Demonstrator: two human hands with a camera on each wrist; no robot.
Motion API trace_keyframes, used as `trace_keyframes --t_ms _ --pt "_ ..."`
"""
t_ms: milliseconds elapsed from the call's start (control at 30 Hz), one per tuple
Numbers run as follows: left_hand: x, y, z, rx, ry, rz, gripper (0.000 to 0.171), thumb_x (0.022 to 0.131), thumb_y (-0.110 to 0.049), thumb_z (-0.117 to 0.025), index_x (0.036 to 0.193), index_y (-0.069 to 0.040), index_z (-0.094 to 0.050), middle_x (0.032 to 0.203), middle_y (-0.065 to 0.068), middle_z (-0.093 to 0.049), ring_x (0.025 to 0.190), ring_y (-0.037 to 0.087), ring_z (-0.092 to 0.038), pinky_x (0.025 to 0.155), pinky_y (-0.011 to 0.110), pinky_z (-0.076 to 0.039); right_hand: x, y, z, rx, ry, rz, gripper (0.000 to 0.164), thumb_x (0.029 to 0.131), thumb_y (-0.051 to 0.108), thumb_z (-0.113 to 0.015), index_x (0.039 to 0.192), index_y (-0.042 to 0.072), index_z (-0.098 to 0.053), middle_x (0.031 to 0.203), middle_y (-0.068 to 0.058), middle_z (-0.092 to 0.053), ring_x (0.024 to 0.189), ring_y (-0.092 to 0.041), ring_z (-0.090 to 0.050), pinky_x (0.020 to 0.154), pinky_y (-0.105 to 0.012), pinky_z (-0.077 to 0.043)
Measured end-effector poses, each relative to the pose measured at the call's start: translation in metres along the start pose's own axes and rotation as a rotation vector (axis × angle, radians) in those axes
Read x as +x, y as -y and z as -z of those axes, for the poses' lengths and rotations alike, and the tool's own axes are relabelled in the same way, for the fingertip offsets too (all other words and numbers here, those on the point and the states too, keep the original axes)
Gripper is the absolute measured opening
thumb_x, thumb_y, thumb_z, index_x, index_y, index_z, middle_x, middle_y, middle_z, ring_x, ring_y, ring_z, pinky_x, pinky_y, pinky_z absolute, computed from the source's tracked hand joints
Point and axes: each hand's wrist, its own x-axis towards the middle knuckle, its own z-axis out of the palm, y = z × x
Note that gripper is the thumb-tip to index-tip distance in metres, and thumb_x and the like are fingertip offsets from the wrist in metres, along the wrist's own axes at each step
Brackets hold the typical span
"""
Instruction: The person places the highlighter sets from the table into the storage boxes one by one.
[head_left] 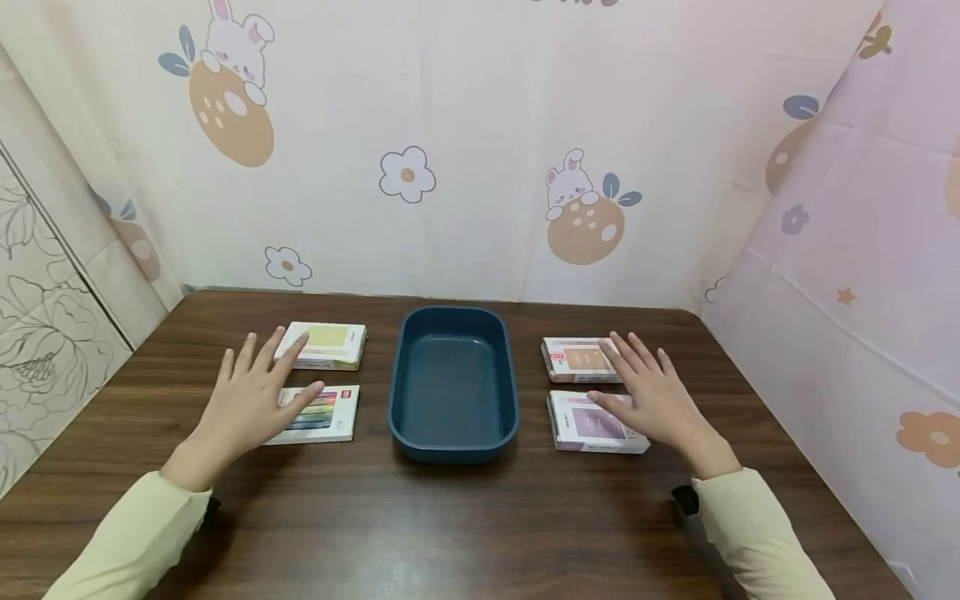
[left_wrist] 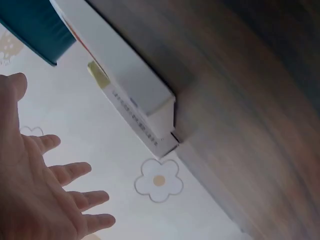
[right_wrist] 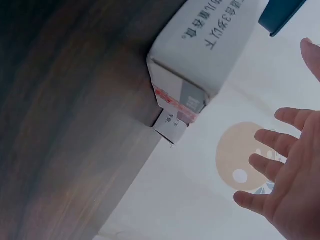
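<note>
Nothing seems done; yellow-labelled box (head_left: pixel 330 336) and striped box (head_left: pixel 341 417) lie left of the tray (head_left: pixel 453 455), orange-labelled box (head_left: pixel 579 358) and purple-labelled box (head_left: pixel 592 422) right (all four, presumably, await handling); left hand (head_left: pixel 251 398) and right hand (head_left: pixel 660 404) spread, gripping nothing.

The left sleeve (head_left: pixel 112 537) and the right sleeve (head_left: pixel 757 529) match: plain, pale yellow-green cloth, softly creased, running down to the wrists. A small black piece (head_left: pixel 211 510) peeks out on the right side of the left cuff (head_left: pixel 180 492), and a second black piece (head_left: pixel 685 500) shows on the left side of the right cuff (head_left: pixel 723 485), both too small to make out. The left hand (head_left: pixel 247 398) and right hand (head_left: pixel 660 404) are bare, with slender fingers.
</note>
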Motion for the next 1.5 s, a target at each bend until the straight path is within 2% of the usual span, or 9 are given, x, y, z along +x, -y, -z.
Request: trace_keyframes --t_ms 167,433,633,900,1200,1500 --pt "0.002 -0.010 -0.006 -0.007 -0.010 -0.049 0.073 0.086 -0.057 -0.047 0.146 -0.023 -0.023 0.146 0.021 -0.028 0.131 0.050 -0.021 0.101 0.066 -0.014 0.000 0.004 -0.003 -0.026 0.027 0.036 0.079 0.083 0.055 -0.054 0.143 0.011 -0.029 0.148 -0.015 -0.028 0.137 -0.035 -0.021 0.104 -0.061 -0.016" --pt "0.005 -0.025 -0.012 0.000 -0.030 -0.122 0.068 0.086 -0.056 -0.048 0.142 -0.021 -0.032 0.143 0.017 -0.035 0.129 0.047 -0.028 0.101 0.064 -0.020 -0.005 0.008 -0.006 -0.018 0.059 0.089 0.077 0.083 0.053 -0.056 0.142 0.010 -0.032 0.145 -0.013 -0.036 0.134 -0.036 -0.029 0.104 -0.060 -0.019" --pt "0.007 -0.040 -0.013 0.009 -0.043 -0.185 0.066 0.087 -0.055 -0.048 0.141 -0.022 -0.033 0.142 0.014 -0.038 0.126 0.044 -0.034 0.097 0.061 -0.028 -0.006 0.012 -0.009 0.011 0.095 0.130 0.074 0.084 0.052 -0.056 0.141 0.010 -0.034 0.142 -0.014 -0.039 0.131 -0.034 -0.034 0.103 -0.059 -0.022" --pt "0.009 -0.056 -0.015 -0.017 -0.051 -0.252 0.064 0.088 -0.054 -0.046 0.142 -0.024 -0.031 0.140 0.010 -0.041 0.124 0.038 -0.039 0.096 0.057 -0.032 -0.008 0.017 -0.012 0.045 0.144 0.183 0.074 0.082 0.057 -0.054 0.139 0.012 -0.038 0.137 -0.013 -0.046 0.125 -0.033 -0.043 0.100 -0.058 -0.029" --pt "0.015 -0.066 -0.017 -0.091 -0.053 -0.283 0.062 0.089 -0.056 -0.043 0.141 -0.023 -0.035 0.138 0.006 -0.044 0.122 0.028 -0.044 0.096 0.052 -0.035 -0.010 0.018 -0.015 0.059 0.183 0.217 0.077 0.080 0.058 -0.057 0.140 0.014 -0.036 0.135 -0.010 -0.047 0.123 -0.029 -0.045 0.098 -0.055 -0.033" --pt "0.020 -0.073 -0.020 -0.128 0.009 -0.288 0.061 0.089 -0.059 -0.038 0.140 -0.026 -0.036 0.137 0.004 -0.044 0.123 0.028 -0.043 0.097 0.052 -0.034 -0.011 0.016 -0.017 0.108 0.174 0.252 0.079 0.078 0.058 -0.060 0.141 0.017 -0.035 0.135 -0.010 -0.046 0.122 -0.029 -0.044 0.095 -0.056 -0.034"
